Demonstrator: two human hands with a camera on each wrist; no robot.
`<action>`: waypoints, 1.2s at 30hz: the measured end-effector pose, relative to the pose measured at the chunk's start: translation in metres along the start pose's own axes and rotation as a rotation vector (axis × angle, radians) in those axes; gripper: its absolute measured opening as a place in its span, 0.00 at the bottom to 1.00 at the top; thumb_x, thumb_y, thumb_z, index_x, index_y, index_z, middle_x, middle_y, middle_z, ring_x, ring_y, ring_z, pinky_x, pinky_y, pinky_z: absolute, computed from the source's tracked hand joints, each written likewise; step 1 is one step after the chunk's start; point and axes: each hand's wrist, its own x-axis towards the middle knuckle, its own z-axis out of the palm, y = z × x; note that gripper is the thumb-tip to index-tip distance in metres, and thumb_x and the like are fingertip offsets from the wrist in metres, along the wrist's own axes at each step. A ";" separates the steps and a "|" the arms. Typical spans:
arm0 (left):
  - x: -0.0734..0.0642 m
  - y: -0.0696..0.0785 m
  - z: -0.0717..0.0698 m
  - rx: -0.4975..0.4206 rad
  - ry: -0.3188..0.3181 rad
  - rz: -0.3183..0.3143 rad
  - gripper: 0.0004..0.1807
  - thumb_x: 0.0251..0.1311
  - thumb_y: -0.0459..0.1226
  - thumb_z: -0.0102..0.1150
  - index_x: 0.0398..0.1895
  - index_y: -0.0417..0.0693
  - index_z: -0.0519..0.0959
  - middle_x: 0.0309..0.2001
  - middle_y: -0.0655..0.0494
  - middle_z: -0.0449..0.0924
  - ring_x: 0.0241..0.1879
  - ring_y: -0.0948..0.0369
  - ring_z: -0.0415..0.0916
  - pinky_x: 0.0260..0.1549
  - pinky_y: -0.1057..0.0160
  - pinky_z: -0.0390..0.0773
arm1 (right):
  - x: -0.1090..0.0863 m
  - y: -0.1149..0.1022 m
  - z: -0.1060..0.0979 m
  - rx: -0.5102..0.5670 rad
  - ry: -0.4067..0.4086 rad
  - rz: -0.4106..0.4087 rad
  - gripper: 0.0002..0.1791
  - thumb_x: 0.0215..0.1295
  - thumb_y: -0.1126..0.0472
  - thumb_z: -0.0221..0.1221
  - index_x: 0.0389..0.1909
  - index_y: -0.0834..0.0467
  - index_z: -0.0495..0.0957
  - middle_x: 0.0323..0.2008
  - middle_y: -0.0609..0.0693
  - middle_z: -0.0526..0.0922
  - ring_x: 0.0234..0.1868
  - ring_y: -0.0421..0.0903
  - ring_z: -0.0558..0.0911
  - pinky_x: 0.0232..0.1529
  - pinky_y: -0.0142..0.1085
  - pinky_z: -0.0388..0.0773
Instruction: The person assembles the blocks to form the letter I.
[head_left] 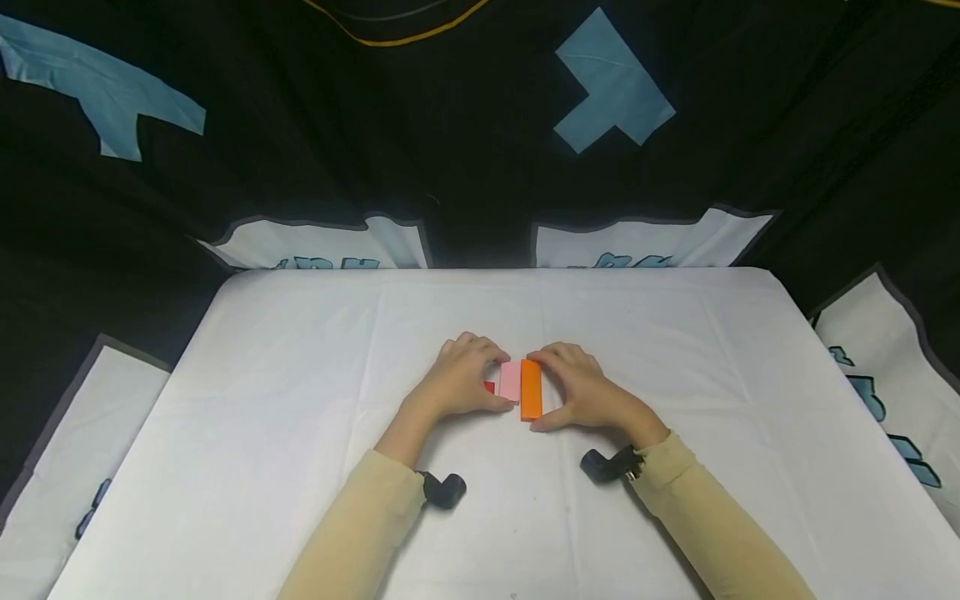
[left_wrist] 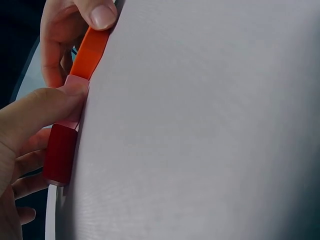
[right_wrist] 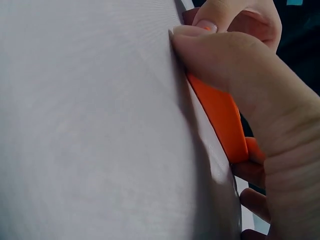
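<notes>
Three small blocks stand in a row between my hands on the white table: a red block, a pink block and an orange block. My left hand pinches the pink block between thumb and fingers. The red block, mostly hidden under that hand in the head view, shows in the left wrist view right beside the pink one. With thumb at the near end and fingers at the far end, my right hand grips the orange block, longer than the pink one.
The white cloth-covered table spreads around the hands. Dark curtains with pale blue patches hang behind it. A small black wrist camera sits on the left wrist, and another wrist camera on the right.
</notes>
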 end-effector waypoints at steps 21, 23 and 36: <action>0.003 0.000 0.003 -0.007 0.048 0.006 0.32 0.43 0.56 0.75 0.51 0.51 0.81 0.49 0.57 0.82 0.52 0.58 0.69 0.51 0.57 0.65 | 0.002 0.004 0.001 0.018 0.019 -0.031 0.50 0.41 0.42 0.76 0.67 0.51 0.66 0.63 0.49 0.68 0.66 0.51 0.63 0.66 0.51 0.59; 0.003 0.000 0.001 -0.007 0.046 0.000 0.33 0.43 0.56 0.75 0.51 0.51 0.81 0.49 0.57 0.82 0.52 0.58 0.69 0.52 0.57 0.65 | 0.001 0.004 0.001 0.019 0.023 -0.032 0.50 0.41 0.42 0.76 0.67 0.52 0.66 0.62 0.49 0.68 0.66 0.51 0.63 0.66 0.52 0.60; -0.004 -0.003 -0.020 -0.033 0.076 -0.042 0.34 0.40 0.57 0.76 0.50 0.50 0.82 0.49 0.57 0.82 0.53 0.57 0.69 0.53 0.56 0.64 | -0.002 -0.002 -0.010 0.032 0.039 -0.012 0.52 0.40 0.42 0.77 0.67 0.51 0.65 0.62 0.48 0.68 0.66 0.50 0.64 0.68 0.53 0.61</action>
